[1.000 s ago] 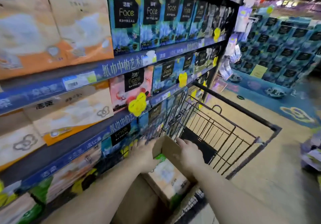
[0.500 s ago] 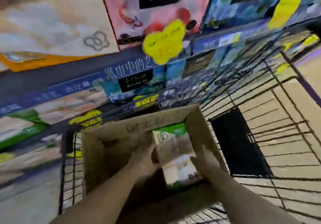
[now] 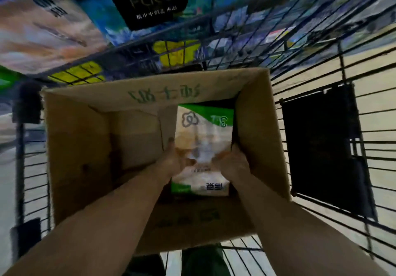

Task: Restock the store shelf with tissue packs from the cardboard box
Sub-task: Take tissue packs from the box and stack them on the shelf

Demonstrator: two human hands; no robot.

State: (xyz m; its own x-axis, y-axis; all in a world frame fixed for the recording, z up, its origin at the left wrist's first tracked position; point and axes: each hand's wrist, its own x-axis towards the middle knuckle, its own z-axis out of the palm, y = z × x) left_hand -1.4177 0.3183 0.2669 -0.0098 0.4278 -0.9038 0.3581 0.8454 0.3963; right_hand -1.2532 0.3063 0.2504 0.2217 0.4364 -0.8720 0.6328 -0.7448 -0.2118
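An open cardboard box (image 3: pixel 81 151) stands inside a black wire cart (image 3: pixel 321 65). In its right half lies a tissue pack (image 3: pixel 203 138) with a green corner and a pale cream front. My left hand (image 3: pixel 171 160) grips the pack's left side, and my right hand (image 3: pixel 231 162) grips its right side, both reaching down into the box. The left half of the box shows bare cardboard. The store shelf (image 3: pixel 120 46) with blue and orange tissue packs runs across the top of the view.
Yellow price tags (image 3: pixel 175 52) hang on the shelf edge behind the cart wires. A black panel (image 3: pixel 321 142) sits on the cart's right side. Tan floor shows through the wires at the right.
My view has tipped down into the box. Both hands have gone from the box's rim and inside walls onto the two sides of the tissue pack.
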